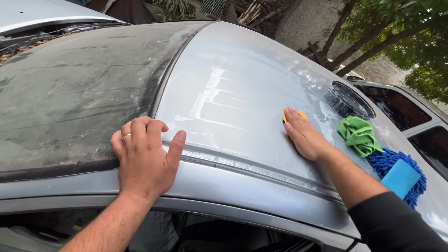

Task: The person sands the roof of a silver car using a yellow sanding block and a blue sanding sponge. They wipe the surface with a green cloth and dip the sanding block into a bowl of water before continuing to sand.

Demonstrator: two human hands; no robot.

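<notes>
The left hand (143, 158) sits in the lower left of the frame, palm down and flat, its bare forearm rising from the bottom edge. Its fingers (138, 128) curl at the knuckles, the thumb is spread out to the right, and a ring shows on one finger. The right hand (303, 134) lies right of centre, palm down with fingers straight and close together, pointing to the upper left. Its forearm runs from the lower right corner, where a dark sleeve is pushed up.

two hands (144, 158), one sponge (285, 115) (yellow), one cloth (359, 135)
</notes>
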